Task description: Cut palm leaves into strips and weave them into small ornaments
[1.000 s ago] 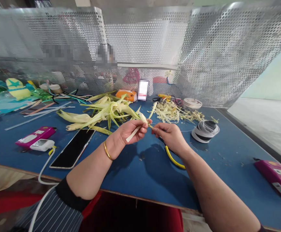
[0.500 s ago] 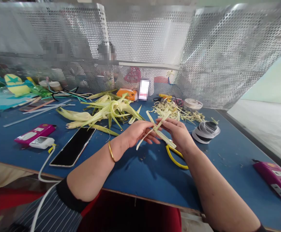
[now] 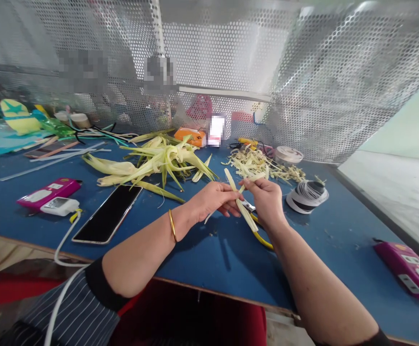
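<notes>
My left hand [image 3: 219,198] pinches crossed strips of pale green corn husk [image 3: 249,221] where they meet, above the blue table. Thumb and fingers of my right hand [image 3: 267,198] are closed on the upper right end of one strip. Below my right hand lies a pair of scissors with yellow handles [image 3: 263,240], partly hidden by the hand and the husk. Behind my hands spreads a pile of corn husks [image 3: 169,158], with a heap of thin husk shreds [image 3: 250,161] to its right.
A dark-screened phone [image 3: 108,214] and a magenta device [image 3: 48,193] with a white cabled unit lie left. A black-and-white roll [image 3: 307,197] stands right, another magenta device [image 3: 409,269] near the right edge. A perforated metal screen [image 3: 223,57] closes the back.
My right hand has turned and moved slightly, now pinching the strip's end with fingers curled more tightly. The crossed husk strips have shifted a little to the right.
</notes>
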A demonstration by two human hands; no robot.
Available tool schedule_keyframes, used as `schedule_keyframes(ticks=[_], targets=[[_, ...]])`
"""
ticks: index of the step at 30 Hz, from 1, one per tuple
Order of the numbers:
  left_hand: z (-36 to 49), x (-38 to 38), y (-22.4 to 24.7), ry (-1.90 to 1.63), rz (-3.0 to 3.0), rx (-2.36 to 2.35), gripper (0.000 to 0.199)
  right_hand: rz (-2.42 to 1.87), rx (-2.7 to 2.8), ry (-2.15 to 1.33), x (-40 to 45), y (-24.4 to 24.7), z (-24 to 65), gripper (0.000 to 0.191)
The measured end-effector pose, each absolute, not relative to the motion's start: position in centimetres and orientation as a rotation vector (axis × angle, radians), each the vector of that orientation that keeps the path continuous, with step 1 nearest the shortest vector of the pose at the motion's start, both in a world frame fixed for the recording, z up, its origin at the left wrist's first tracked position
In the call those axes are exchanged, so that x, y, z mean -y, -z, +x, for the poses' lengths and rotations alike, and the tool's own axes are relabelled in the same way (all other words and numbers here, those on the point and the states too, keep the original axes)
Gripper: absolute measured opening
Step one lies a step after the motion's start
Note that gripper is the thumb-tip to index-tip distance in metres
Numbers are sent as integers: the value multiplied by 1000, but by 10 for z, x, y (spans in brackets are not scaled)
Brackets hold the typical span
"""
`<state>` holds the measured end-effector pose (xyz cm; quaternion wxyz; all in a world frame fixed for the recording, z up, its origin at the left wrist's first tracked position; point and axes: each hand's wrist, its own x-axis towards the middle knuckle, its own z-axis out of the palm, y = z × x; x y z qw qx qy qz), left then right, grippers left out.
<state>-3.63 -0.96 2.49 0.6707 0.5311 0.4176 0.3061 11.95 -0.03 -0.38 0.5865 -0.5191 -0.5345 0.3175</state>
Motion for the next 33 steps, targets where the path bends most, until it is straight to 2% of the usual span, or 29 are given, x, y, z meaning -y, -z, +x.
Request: schedule_keyframes(ticks=[8, 15, 19, 24, 29, 33], targets=[[-36, 9, -21, -692, 1199, -931, 17, -1237, 1293, -699, 1, 4, 119, 22], [-37, 6, -24, -732, 1011, -870, 19, -1241, 1236, -866, -3, -11, 130, 42], [-37, 5, -24, -818, 985, -861, 16, -1272, 1287, -431, 9, -23, 132, 27], [-35, 6, -24, -992, 935, -831, 14, -1167, 1786, 137, 36, -28, 113, 31], [-31, 7, -24, -1098, 935, -866, 17, -1256, 2084, 343, 35, -8, 96, 21], [-29, 7, -22, -1095, 934, -915, 16, -1285, 2095, 258, 29, -2, 96, 23]])
